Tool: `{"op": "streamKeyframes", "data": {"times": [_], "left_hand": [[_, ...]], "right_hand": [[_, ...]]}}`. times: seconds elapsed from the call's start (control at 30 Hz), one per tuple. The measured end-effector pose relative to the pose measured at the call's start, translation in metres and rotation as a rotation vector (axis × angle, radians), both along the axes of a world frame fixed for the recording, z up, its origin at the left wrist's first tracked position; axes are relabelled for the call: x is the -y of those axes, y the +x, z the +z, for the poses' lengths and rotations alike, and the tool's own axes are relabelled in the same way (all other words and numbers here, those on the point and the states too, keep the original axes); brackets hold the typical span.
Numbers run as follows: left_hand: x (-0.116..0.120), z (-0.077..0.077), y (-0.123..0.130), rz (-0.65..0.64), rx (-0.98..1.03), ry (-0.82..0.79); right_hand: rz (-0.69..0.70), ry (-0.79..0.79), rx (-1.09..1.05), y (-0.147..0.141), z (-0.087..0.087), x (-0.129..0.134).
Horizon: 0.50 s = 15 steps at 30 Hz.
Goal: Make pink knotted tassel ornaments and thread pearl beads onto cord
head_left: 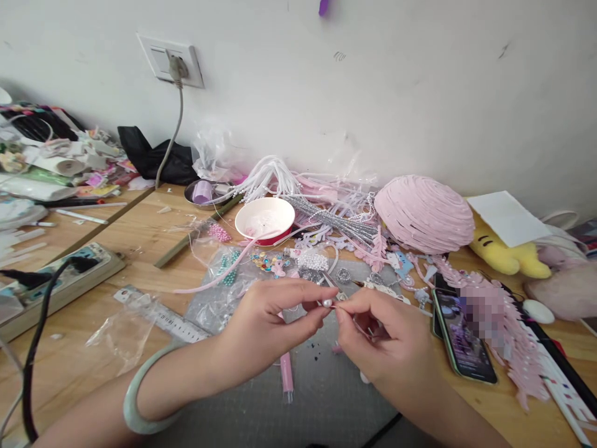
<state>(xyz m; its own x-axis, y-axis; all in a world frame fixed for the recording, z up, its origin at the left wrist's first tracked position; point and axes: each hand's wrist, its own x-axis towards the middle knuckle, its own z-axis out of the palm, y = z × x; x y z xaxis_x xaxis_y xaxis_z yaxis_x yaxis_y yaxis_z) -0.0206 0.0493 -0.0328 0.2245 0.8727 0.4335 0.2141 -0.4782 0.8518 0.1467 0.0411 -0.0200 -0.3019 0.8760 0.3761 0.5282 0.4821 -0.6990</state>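
Observation:
My left hand (273,314), with a pale green bangle (135,389) on its wrist, pinches a small white pearl bead (327,303) between thumb and forefinger. Close beside it, my right hand (387,339) is closed in a pinch on something thin at the bead's side; a fine reddish line shows there, too small to name. Both hands are raised over a grey mat (321,379). Under them lies a pink tube (287,373) in a clear wrapper. Just beyond are a pile of white pearl beads (312,260) and mixed colourful charms (273,264).
A white-and-red bowl (265,214) stands behind the mat, near silver pipe cleaners (336,218) and a big pink yarn-like ball (424,214). Rightward lie a phone (466,336) and a yellow plush toy (510,252). A steel ruler (161,314) and a power strip (60,286) are left.

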Motion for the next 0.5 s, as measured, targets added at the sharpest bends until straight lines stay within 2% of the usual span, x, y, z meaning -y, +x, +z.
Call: {"op": "streamKeyframes", "data": {"times": [0.5], "left_hand": [[0.0024, 0.0018, 0.0003, 0.007, -0.057, 0.095]], "right_hand": [[-0.032, 0.107, 0.024, -0.0021, -0.0048, 0.0022]]}}
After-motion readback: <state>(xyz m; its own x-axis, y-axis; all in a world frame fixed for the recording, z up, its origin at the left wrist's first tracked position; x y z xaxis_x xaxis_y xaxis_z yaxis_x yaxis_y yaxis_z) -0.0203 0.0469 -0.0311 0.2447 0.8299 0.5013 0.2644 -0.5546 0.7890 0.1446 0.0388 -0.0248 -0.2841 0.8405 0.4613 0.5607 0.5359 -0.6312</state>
